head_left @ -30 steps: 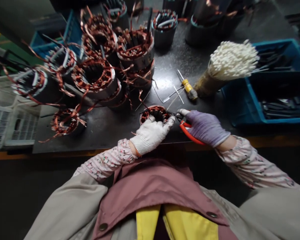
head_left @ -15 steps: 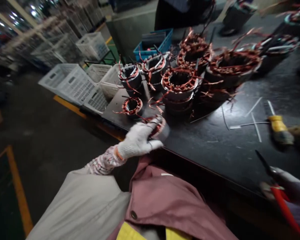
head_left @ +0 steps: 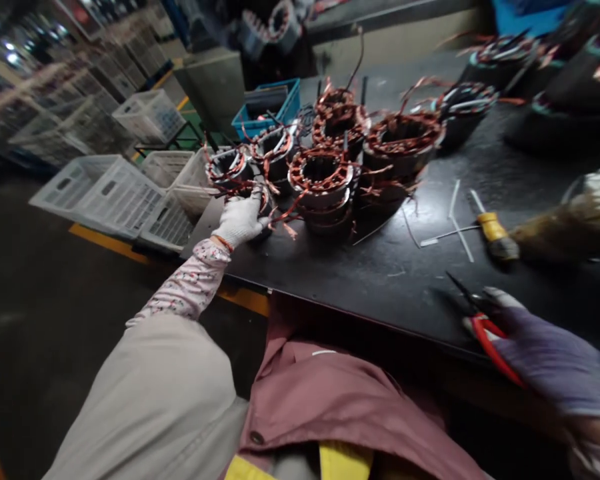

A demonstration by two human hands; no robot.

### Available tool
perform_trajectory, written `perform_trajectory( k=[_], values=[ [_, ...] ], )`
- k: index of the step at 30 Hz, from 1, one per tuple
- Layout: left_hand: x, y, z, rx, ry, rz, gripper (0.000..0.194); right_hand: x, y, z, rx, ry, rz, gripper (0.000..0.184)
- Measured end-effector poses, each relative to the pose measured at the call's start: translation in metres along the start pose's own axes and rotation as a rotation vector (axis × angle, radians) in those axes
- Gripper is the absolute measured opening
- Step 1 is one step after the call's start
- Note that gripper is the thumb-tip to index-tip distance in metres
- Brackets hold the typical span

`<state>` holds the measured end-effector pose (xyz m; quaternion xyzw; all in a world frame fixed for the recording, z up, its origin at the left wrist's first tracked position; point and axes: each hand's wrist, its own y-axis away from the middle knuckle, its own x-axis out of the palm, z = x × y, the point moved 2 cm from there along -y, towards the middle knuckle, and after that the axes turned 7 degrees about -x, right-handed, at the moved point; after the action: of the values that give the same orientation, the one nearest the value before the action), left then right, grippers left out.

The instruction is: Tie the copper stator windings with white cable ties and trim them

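My left hand [head_left: 237, 219], in a white knit glove, is closed on a small copper-wound stator [head_left: 266, 200] near the left end of the bench. Its fingers reach over the top and hide much of the stator. Close behind it stand two more stators, one with white-and-copper leads [head_left: 226, 163] and another [head_left: 274, 148] beside it. My right hand [head_left: 550, 353], in a purple-and-white glove, is wrapped round red-handled pliers [head_left: 487, 337], dark narrow jaws pointing up and left over the front of the bench.
Stacked stators [head_left: 321, 180] and a larger one [head_left: 405, 143] stand mid-bench. A yellow-handled tool [head_left: 493, 228] and thin white strips [head_left: 460, 227] lie to the right. White crates [head_left: 125, 200] stand left, a blue bin [head_left: 293, 107] behind. Another person's sleeve [head_left: 555, 233] reaches in from the right.
My left hand has carried the stator from the bench's front edge to where the small stator stood at the left. My right hand with the pliers has come further into view.
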<state>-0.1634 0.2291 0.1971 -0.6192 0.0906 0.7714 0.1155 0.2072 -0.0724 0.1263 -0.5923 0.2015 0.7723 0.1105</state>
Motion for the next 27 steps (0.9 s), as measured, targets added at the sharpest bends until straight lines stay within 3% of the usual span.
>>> perform_trajectory(
  k=[2, 3, 5, 6, 7, 10, 12, 14, 17, 20, 23, 25, 27],
  values=[
    [-0.034, 0.011, -0.009, 0.089, -0.002, -0.049, 0.048, -0.004, -0.009, -0.005, 0.120, 0.079, 0.138, 0.071],
    [-0.054, 0.017, -0.015, 0.140, 0.026, -0.139, 0.037, -0.008, -0.011, -0.007, 0.149, 0.138, 0.179, 0.068],
    [-0.093, 0.025, -0.030, 0.091, 0.164, -0.435, 0.035, -0.014, -0.014, -0.007, 0.141, 0.264, 0.159, 0.059],
    [-0.105, 0.026, -0.043, 0.135, 0.224, -0.507, 0.037, -0.016, -0.013, -0.007, 0.124, 0.314, 0.127, 0.055],
    [-0.112, 0.023, -0.059, 0.211, 0.239, -0.461, 0.039, -0.017, -0.013, -0.007, 0.100, 0.345, 0.074, 0.051],
    [-0.104, 0.005, -0.110, 0.343, 0.123, -0.169, 0.054, -0.016, -0.008, -0.010, -0.017, 0.314, -0.210, 0.036],
    [-0.094, -0.008, -0.131, 0.288, 0.066, -0.101, 0.059, -0.016, -0.003, -0.018, -0.080, 0.240, -0.467, 0.031],
    [-0.091, -0.016, -0.137, 0.235, 0.106, -0.097, 0.058, -0.020, -0.001, -0.028, -0.091, 0.167, -0.683, 0.030],
    [-0.103, -0.013, -0.120, 0.217, 0.278, -0.100, 0.050, -0.035, -0.007, -0.039, -0.046, 0.090, -0.889, 0.032],
    [-0.120, 0.015, -0.099, 0.276, 0.374, -0.294, 0.054, -0.054, -0.019, -0.046, -0.002, 0.058, -1.022, 0.034],
    [-0.120, 0.056, -0.092, 0.497, 0.438, -0.504, 0.060, -0.062, -0.030, -0.051, 0.002, -0.005, -1.085, 0.032],
    [-0.106, 0.080, -0.101, 0.705, 0.495, -0.519, 0.053, -0.058, -0.037, -0.051, -0.037, -0.060, -1.054, 0.029],
    [-0.082, 0.095, -0.121, 0.897, 0.517, -0.447, 0.045, -0.051, -0.044, -0.050, -0.058, -0.092, -0.995, 0.028]
  ],
)
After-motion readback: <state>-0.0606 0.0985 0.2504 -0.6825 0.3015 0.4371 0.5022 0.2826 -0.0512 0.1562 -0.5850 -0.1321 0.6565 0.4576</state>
